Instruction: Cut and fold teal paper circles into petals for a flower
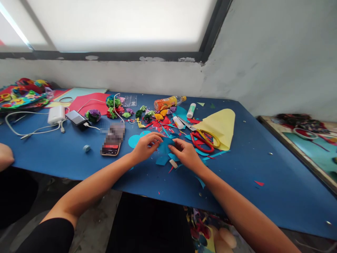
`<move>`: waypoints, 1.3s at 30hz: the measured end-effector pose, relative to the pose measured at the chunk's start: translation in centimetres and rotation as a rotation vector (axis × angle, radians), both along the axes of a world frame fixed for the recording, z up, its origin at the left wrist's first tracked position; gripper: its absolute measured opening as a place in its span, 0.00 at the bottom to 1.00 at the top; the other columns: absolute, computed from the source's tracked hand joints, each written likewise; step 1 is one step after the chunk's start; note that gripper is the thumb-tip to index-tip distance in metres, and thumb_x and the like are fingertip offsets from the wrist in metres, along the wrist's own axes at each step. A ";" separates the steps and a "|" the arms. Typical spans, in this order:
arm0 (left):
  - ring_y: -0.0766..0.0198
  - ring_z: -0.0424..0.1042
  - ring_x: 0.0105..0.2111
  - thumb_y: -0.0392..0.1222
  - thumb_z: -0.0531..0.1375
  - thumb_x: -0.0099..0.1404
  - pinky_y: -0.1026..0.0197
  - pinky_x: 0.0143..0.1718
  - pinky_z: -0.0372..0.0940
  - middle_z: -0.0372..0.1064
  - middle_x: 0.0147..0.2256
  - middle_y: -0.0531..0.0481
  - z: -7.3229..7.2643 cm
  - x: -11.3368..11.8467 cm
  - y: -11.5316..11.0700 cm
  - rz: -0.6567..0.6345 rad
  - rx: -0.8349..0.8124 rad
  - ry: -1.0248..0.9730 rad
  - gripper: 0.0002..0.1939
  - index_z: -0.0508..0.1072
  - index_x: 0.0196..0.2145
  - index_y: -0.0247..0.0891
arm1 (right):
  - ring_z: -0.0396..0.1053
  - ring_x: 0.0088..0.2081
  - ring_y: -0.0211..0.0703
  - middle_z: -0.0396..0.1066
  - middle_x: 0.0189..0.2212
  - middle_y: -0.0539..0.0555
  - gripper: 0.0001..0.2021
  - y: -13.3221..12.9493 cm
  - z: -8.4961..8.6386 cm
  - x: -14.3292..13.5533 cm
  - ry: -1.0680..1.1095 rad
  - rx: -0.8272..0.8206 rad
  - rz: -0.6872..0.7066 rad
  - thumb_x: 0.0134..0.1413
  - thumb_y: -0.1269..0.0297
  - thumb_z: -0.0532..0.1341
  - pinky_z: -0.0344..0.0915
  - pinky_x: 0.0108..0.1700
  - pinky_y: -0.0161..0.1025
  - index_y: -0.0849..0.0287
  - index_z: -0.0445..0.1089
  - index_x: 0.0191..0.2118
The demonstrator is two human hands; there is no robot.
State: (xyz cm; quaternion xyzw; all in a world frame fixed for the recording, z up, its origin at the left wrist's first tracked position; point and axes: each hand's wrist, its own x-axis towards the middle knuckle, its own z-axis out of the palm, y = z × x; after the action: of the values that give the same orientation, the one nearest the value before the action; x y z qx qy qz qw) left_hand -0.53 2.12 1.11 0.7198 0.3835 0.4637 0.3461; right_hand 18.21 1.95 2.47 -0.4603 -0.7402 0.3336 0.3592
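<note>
A piece of blue paper point(165, 145) is between my two hands, just above the table's near middle. My left hand point(147, 146) has its fingertips closed at the paper's upper left edge. On the other side, my right hand point(186, 153) pinches it between thumb and fingers. Under and around the hands lie blue paper scraps point(162, 160), a white eraser point(173, 163) and a blue cut-out with rounded lobes point(134, 141). To the right of the paper are red-handled scissors point(202, 143) and yellow-handled scissors point(210, 137), lying crossed. A glue stick point(191, 110) rests behind them.
The blue table point(252, 207) carries a yellow paper sheet point(222, 126), an orange drink bottle point(168, 103), crumpled paper flowers point(116, 107), a phone point(112, 142), a white power bank point(56, 115) with cables and a tape roll point(86, 148). Another person's arm point(5, 155) shows at left.
</note>
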 end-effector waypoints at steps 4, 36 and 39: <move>0.62 0.72 0.41 0.39 0.58 0.59 0.66 0.32 0.68 0.72 0.44 0.43 0.2 0.0 0.0 0.007 0.149 0.049 0.12 0.74 0.41 0.37 | 0.57 0.22 0.37 0.59 0.19 0.47 0.11 -0.4 0.3 -0.1 -0.044 0.061 -0.013 0.52 0.57 0.57 0.56 0.24 0.33 0.58 0.65 0.26; 0.62 0.73 0.38 0.38 0.47 0.68 0.61 0.40 0.64 0.74 0.41 0.45 -0.1 0.1 -0.6 -0.245 -0.031 0.254 0.13 0.56 0.50 0.37 | 0.72 0.32 0.43 0.72 0.30 0.54 0.04 -0.6 -0.7 -0.2 -0.252 0.500 0.019 0.57 0.64 0.58 0.66 0.36 0.37 0.57 0.66 0.38; 0.63 0.72 0.36 0.40 0.51 0.67 0.62 0.37 0.64 0.73 0.44 0.43 -0.3 0.1 -0.6 -0.252 -0.040 0.269 0.15 0.56 0.51 0.37 | 0.71 0.29 0.42 0.72 0.28 0.52 0.04 -0.7 -0.9 -0.2 -0.268 0.488 0.023 0.55 0.67 0.59 0.66 0.33 0.35 0.57 0.66 0.38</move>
State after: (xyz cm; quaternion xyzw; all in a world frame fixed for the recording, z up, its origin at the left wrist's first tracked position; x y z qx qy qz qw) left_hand -0.42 1.48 0.86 0.8107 0.3422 0.3083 0.3613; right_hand 18.03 1.24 1.62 -0.3916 -0.8448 0.0858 0.3545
